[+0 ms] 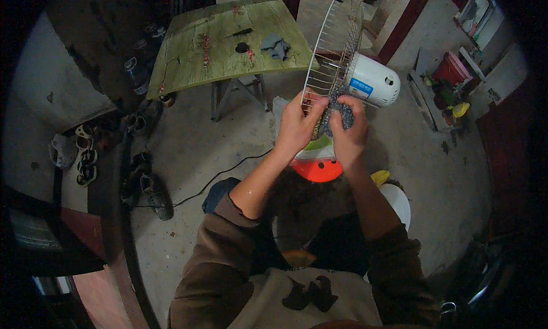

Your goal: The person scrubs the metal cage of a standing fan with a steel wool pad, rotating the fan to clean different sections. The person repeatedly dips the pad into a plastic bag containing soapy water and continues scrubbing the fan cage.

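Note:
An electric fan's wire rear guard (329, 67) stands on edge before me, joined to the white motor housing (371, 81), which bears a blue label. My left hand (298, 123) grips the lower part of the guard's rim and wires. In my right hand (352, 130) is a grey metal scouring pad (338, 119), pressed to the guard's wires beside the motor housing. Below both hands lies a red, white and green thing with a watermelon pattern (319, 169); my forearms and the guard hide parts of it. How the fan is supported cannot be seen.
A worn greenish table (184, 42) carries a grey cloth (276, 47) and small dark objects. Black cable (222, 171) crosses the concrete floor. Several shoes (147, 185) lie at left. A red container (451, 67) stands at right; a white round thing (398, 207) is by my right forearm.

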Demonstrator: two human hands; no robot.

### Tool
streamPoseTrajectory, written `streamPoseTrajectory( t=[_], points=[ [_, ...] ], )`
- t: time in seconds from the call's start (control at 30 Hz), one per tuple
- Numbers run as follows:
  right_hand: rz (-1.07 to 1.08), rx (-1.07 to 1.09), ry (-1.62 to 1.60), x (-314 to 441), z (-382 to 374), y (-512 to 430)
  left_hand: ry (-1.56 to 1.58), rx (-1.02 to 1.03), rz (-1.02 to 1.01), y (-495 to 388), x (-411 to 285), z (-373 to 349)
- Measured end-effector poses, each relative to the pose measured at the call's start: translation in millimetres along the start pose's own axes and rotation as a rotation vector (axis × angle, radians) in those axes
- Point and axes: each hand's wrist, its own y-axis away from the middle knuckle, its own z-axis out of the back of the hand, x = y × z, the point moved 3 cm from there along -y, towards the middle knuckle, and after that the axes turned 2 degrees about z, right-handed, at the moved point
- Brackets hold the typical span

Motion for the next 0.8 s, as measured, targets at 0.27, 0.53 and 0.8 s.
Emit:
streamPoseTrajectory(
  t=[0.27, 0.53, 0.8],
  points=[
    [-0.046, 0.011, -0.021, -3.8, -3.7, 0.3, -0.008, -0.02, -0.034, -1.6, 2.3, 2.4],
    [-0.658, -0.172, -0.415, -51.7, 7.3, 27.5, 0.026, 0.074, 0.175, -3.5, -5.0, 13.8],
    [-1.058, -0.28, -1.084, -95.5, 13.9, 57.8, -0.035, 0.059, 0.115, 1.7, -2.5, 26.4]
  ],
)
